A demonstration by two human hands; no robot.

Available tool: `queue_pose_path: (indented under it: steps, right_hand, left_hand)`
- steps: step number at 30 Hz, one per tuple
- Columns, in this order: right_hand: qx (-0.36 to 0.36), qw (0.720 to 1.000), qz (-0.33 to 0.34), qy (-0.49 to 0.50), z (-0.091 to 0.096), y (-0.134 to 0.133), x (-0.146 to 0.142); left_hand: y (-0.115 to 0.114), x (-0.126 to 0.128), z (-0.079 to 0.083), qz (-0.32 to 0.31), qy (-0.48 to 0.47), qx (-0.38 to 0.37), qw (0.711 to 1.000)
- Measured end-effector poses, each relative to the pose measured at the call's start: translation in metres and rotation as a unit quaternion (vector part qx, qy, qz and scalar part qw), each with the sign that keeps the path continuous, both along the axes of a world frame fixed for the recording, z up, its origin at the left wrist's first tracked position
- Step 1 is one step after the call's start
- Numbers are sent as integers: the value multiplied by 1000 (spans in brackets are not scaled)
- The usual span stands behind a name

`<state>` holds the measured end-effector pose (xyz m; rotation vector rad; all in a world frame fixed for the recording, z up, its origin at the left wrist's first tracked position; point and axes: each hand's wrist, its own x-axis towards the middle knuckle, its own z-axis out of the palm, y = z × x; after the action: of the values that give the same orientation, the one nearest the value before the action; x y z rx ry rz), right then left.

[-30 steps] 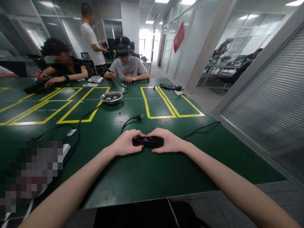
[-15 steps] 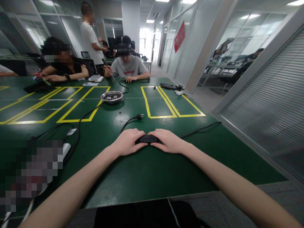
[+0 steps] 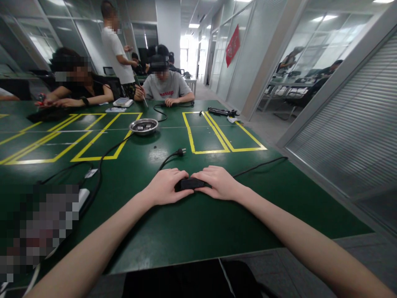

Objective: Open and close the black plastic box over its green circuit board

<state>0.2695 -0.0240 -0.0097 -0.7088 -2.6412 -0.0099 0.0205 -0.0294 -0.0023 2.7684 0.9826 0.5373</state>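
Between my two hands, just above or on the green table (image 3: 198, 227), is a black power adapter (image 3: 191, 183). My left hand (image 3: 165, 187) grips its left end between thumb and fingers. The right end is in the closed fingers of my right hand (image 3: 219, 183). A cord with a black plug (image 3: 180, 152) comes out past my left hand, its prongs pointing right. On the other side a thin black cable (image 3: 260, 165) runs from my right hand toward the table's right edge. My fingers cover both ends of the adapter.
Beyond the plug stands a metal bowl (image 3: 143, 126) with small metal parts. Yellow tape (image 3: 211, 152) marks rectangles on the table. A black folded stand (image 3: 221, 111) lies farther back. At left is a blurred-out object (image 3: 40, 223) with cables. People sit across the table.
The adapter has turned slightly in my hands, with more of its side showing. My right hand has risen a little, and the whole view has shifted slightly.
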Motion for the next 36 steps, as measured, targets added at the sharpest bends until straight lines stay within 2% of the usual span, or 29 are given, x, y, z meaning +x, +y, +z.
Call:
queue_pose_path:
  steps: [7,10,12,14,17,21,26,36]
  right_hand:
    - [121,992,17,3,-11,4,7]
    - [138,990,12,8,-14,6,6]
    - [126,992,10,7,-13,7,5]
    - [93,996,10,6,-11,9,5]
    - [-8,999,7,34,-6,8,5]
    - [-124,989,-44,75,-2,5,0]
    - [-119,985,-76,98,-3,1,-2]
    - [-93,989,-65,97,-2,2,1]
  left_hand:
    - [-6,9,4,107,-32,-106,988]
    - [-4,8,4,85,-84,-185,975]
    - [-2,6,2,63,-112,-210,969]
    - [0,4,1,65,-117,-193,972]
    - [3,1,0,89,-76,-124,985]
    - [7,-1,-1,82,-11,-32,996]
    - [5,0,-3,55,-24,17,998]
    - [1,3,-6,54,-39,11,998]
